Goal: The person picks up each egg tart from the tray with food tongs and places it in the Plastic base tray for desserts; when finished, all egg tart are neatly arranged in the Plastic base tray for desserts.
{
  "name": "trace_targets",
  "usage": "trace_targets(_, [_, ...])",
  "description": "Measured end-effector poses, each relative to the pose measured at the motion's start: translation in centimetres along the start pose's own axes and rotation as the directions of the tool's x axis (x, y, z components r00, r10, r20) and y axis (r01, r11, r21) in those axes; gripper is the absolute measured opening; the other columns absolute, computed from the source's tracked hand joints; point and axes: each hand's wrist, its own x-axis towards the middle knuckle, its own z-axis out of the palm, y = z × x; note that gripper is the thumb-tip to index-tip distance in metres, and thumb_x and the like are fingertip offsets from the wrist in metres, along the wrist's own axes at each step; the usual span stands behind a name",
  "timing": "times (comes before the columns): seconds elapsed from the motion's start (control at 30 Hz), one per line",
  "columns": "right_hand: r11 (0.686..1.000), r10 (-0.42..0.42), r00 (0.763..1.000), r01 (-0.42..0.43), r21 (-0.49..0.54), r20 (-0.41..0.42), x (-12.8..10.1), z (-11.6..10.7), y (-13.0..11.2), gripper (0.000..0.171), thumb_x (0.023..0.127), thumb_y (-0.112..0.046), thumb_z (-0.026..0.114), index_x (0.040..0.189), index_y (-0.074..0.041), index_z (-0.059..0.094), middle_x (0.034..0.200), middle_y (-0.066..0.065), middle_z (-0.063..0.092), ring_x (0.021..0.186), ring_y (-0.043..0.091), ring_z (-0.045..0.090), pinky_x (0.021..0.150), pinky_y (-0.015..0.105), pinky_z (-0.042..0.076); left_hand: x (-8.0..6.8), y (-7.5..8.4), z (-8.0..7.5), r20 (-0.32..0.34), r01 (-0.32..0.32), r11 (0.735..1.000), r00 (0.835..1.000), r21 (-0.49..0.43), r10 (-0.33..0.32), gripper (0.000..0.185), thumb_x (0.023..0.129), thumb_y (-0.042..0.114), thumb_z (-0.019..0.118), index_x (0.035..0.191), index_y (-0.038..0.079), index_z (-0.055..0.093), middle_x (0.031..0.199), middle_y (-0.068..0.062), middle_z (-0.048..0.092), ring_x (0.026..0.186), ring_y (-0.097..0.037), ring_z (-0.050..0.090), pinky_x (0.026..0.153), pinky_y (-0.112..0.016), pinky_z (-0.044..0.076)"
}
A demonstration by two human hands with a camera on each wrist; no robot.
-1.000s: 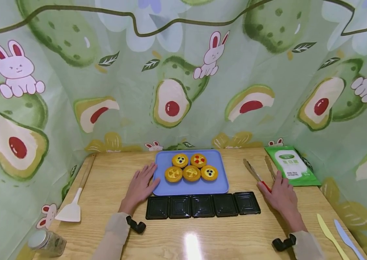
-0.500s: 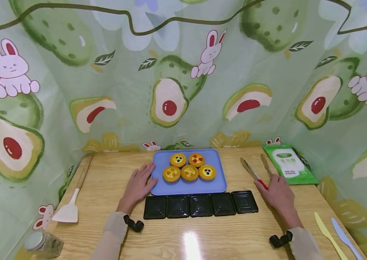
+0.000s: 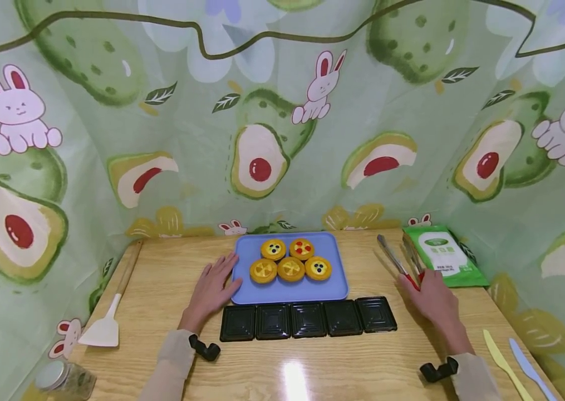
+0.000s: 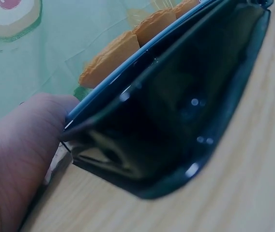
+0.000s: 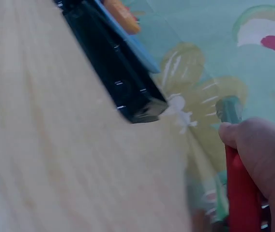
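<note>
Several yellow tarts (image 3: pixel 290 268) sit on a blue tray (image 3: pixel 337 287) at the table's middle. In front of it stands a row of several black plastic containers (image 3: pixel 307 319). My left hand (image 3: pixel 212 287) lies flat on the wood, its fingers against the tray's left edge; in the left wrist view, that hand (image 4: pixel 16 159) is next to a black container (image 4: pixel 176 121). My right hand (image 3: pixel 432 298) grips the red-handled end of metal tongs (image 3: pixel 397 259), whose arms point away from me. In the right wrist view, its fingers (image 5: pixel 266 150) curl round the red handle (image 5: pixel 239 188).
A green packet (image 3: pixel 442 253) lies right of the tongs. A white spatula (image 3: pixel 104 328) and a jar (image 3: pixel 64 381) are at the left. A yellow knife (image 3: pixel 505 362) and a blue knife (image 3: pixel 530 367) lie at the front right. Patterned cloth walls surround the table.
My right hand has closed round the tongs' handle end, and the tongs' two arms have come closer together. My left hand has stayed by the tray.
</note>
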Motion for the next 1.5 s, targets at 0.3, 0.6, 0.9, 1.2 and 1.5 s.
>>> trace_targets(0.3, [0.993,-0.117,0.993,0.117,0.019,-0.010,0.3,-0.9,-1.1,0.059,0.103,-0.059,0.054,0.105,0.000,0.051,0.076,0.007,0.045,0.066,0.025,0.051,0.052,0.036,0.034,0.1,-0.1,-0.1,0.006,0.002,1.000,1.000,-0.004,-0.002,0.072,0.104,0.057,0.050,0.165,0.020,0.036,0.170,0.002,0.031,0.158,-0.032,0.027,0.126,-0.061,0.016])
trace_targets(0.6, [0.969,-0.245,0.970,0.245,0.015,-0.009,0.1,-0.1,-4.1,0.072,0.093,-0.062,0.070,0.122,0.002,0.055,0.076,0.006,0.051,0.065,0.022,0.049,0.055,0.035,0.036,0.3,0.1,-0.2,0.004,-0.007,1.000,1.000,-0.010,0.007,0.072,0.104,0.053,0.053,0.164,0.017,0.038,0.170,-0.002,0.033,0.157,-0.034,0.028,0.125,-0.062,0.017])
trace_targets(0.9, [0.941,-0.335,0.941,0.337,-0.034,0.042,-0.9,-0.5,-7.5,0.077,0.089,-0.069,0.070,0.130,-0.004,0.059,0.066,-0.001,0.045,0.058,0.016,0.046,0.047,0.032,0.034,0.5,0.1,-0.7,-0.006,-0.002,1.000,1.000,0.005,0.002,0.071,0.104,0.053,0.053,0.163,0.017,0.039,0.169,-0.002,0.034,0.157,-0.034,0.029,0.126,-0.060,0.017])
trace_targets(1.2, [0.916,-0.388,0.918,0.394,-0.076,0.081,-1.4,1.1,-9.3,0.078,0.084,-0.071,0.073,0.126,-0.006,0.065,0.065,-0.005,0.048,0.055,0.014,0.046,0.046,0.031,0.037,-0.5,-0.4,-0.4,-0.006,0.015,1.000,1.000,0.010,-0.015,0.073,0.103,0.055,0.052,0.164,0.018,0.038,0.170,0.000,0.033,0.156,-0.036,0.030,0.124,-0.064,0.018])
trace_targets(1.5, [0.934,-0.327,0.940,0.337,-0.119,0.099,-1.7,1.0,-9.9,0.084,0.083,-0.075,0.071,0.131,-0.007,0.062,0.066,-0.002,0.047,0.057,0.017,0.047,0.045,0.032,0.036,0.0,0.0,-0.1,0.003,-0.003,1.000,1.000,-0.007,0.003,0.072,0.103,0.054,0.053,0.164,0.017,0.037,0.170,-0.002,0.033,0.157,-0.035,0.029,0.125,-0.064,0.017])
